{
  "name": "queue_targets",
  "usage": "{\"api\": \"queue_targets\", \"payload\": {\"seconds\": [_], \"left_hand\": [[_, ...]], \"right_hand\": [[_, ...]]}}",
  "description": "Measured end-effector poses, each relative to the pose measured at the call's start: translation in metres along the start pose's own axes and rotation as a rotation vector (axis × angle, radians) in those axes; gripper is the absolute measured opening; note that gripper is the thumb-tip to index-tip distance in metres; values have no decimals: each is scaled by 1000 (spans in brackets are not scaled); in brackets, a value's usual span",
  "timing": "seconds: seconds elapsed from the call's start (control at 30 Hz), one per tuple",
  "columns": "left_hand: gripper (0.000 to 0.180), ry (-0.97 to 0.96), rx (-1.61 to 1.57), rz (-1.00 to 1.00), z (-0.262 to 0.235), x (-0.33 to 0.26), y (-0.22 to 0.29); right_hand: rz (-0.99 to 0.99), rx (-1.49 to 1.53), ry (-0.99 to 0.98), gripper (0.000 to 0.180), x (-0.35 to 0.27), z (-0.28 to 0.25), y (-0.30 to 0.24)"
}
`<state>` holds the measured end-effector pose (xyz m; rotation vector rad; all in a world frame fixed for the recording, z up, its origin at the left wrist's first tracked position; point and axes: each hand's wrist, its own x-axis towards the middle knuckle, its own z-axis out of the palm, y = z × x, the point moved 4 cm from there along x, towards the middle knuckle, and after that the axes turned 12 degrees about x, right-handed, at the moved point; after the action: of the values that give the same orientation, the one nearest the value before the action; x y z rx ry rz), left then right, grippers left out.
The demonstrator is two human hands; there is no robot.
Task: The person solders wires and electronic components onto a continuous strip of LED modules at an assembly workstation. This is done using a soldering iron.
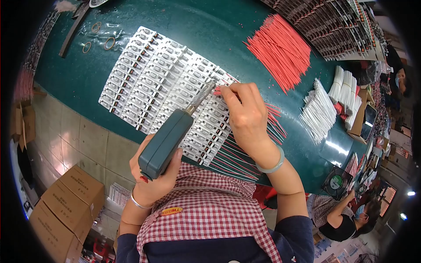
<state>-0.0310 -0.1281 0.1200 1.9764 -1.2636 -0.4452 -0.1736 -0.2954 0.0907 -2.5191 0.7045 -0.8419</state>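
Note:
My left hand (174, 164) is wrapped around the dark green body of a soldering gun (165, 142). Its metal tip points up and right, over the rows of small white plastic parts (153, 83) with metal pieces in them. At the tip, my right hand (247, 111) pinches the end of a red wire (217, 90) against the right-hand row. Whether the tip touches the wire is too small to tell. Red and white wires (234, 158) trail from the near right side of that row, partly under my right wrist.
On the green table (197, 22) lie a heap of red wires (283, 52), a pile of white wires (318, 111) and loose rubber bands (109, 43). Racked assemblies (324, 26) stand at the far right. Cardboard boxes (70, 206) are at lower left; another person (344, 215) sits at lower right.

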Motion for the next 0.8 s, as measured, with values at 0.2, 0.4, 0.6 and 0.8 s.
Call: {"api": "queue_targets", "payload": {"seconds": [0.2, 0.4, 0.6, 0.8], "left_hand": [[23, -2, -3, 34, 5, 4, 2], [22, -6, 31, 76, 6, 4, 1], [20, -6, 0, 19, 5, -1, -4], [25, 33, -6, -30, -1, -6, -7]], "right_hand": [[-6, -3, 14, 34, -1, 1, 1], [-2, -11, 17, 34, -1, 1, 0], [2, -22, 7, 33, 0, 2, 0], [-45, -26, 16, 27, -1, 2, 1]]}}
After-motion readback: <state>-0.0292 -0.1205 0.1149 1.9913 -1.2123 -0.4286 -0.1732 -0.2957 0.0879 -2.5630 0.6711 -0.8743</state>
